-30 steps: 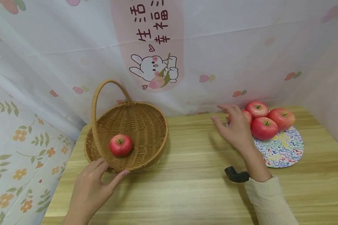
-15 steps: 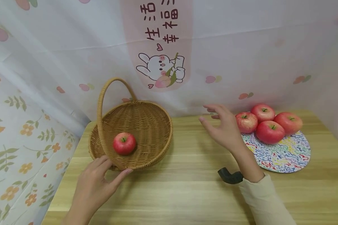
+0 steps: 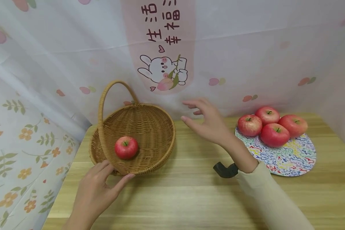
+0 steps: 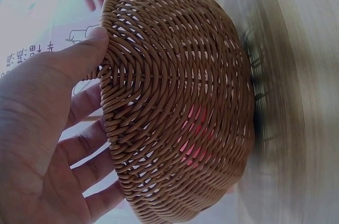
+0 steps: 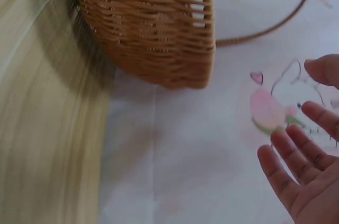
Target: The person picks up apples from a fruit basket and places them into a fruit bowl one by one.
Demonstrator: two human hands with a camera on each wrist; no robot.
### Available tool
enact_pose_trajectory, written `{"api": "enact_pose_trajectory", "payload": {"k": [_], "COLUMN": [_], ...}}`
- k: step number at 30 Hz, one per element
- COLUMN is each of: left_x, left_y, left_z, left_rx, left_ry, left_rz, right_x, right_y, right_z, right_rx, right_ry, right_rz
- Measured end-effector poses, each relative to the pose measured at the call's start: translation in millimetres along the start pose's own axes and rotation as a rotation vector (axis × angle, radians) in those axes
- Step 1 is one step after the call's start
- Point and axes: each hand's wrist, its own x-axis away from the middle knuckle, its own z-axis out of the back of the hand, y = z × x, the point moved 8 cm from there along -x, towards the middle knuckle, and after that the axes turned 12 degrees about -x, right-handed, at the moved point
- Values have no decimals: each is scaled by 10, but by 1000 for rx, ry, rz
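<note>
A woven wicker basket (image 3: 152, 140) with a tall arched handle (image 3: 101, 115) stands at the left of the table. One red apple (image 3: 126, 147) lies inside it, showing pink through the weave in the left wrist view. My left hand (image 3: 96, 188) pinches the basket's near rim at the handle's foot, thumb on one side and fingers on the other, as the left wrist view (image 4: 58, 107) confirms. Right of the basket, my right hand (image 3: 208, 123) hovers above the table's back, fingers spread and nothing held. Its palm (image 5: 318, 197) shows bare in the right wrist view.
Several red apples (image 3: 275, 135) sit together on a flat plate with colourful squiggles (image 3: 290, 161) at the right. A black angular piece (image 3: 226, 170) sticks out by the right wrist. Printed curtains (image 3: 233, 48) rise behind and left of the wooden table (image 3: 172, 198).
My right hand has moved left, away from the apples on the plate and towards the basket, with nothing in it. The left hand keeps its hold on the rim. The head view shifted slightly.
</note>
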Motion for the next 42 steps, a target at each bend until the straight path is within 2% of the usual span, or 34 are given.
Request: {"api": "enact_pose_trajectory", "payload": {"k": [10, 18, 32, 42], "left_x": [-3, -7, -18, 6], "left_y": [15, 16, 14, 7], "left_z": [-23, -39, -54, -48], "left_rx": [18, 11, 29, 47], "left_ry": [9, -9, -2, 17], "left_rz": [-15, -9, -19, -22], "right_x": [-356, -577, -897, -922], "right_y": [-225, -281, -397, -331], "right_z": [-477, -953, -1520, -1925], "right_rx": [20, 133, 215, 237], "right_ry": [-269, -465, -660, -836], "right_rz": [61, 68, 85, 51]}}
